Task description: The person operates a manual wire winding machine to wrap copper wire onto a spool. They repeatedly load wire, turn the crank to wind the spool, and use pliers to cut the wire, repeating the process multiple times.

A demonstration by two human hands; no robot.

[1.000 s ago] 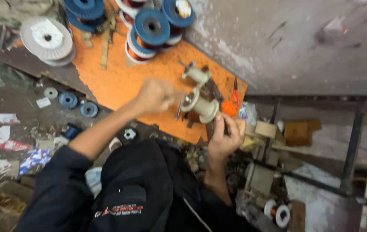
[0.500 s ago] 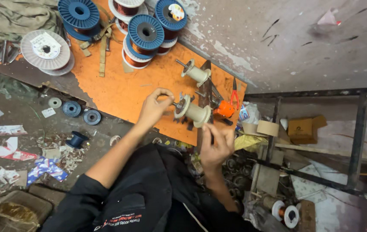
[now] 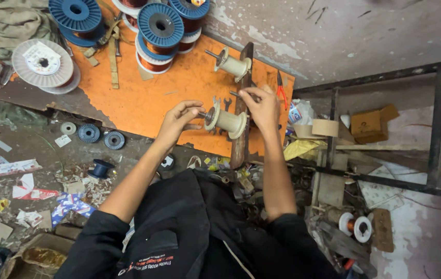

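An orange board (image 3: 143, 98) is carrying blue wire spools (image 3: 159, 26) and a wooden bar (image 3: 241, 103). The cream spool (image 3: 228, 121) is sitting against the bar's lower half. The left hand (image 3: 179, 120) is pinching its shaft end; the right hand (image 3: 262, 106) is closing on a thin rod (image 3: 237, 94).

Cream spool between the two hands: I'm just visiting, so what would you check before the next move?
1. Left hand on the cream spool: ok, its fingertips pinch the spindle end.
2. Right hand steadying the wooden bar: ok, it rests against the bar; what it grips, cannot tell.
3. Spool seated against the bar: ok, as far as it shows.
4. Second cream spool clear of both hands: ok, it sits higher on the bar.
5. Red-handled pliers near: ok, just beyond the right hand on the orange board.
6. Wire on the held spool: cannot tell.
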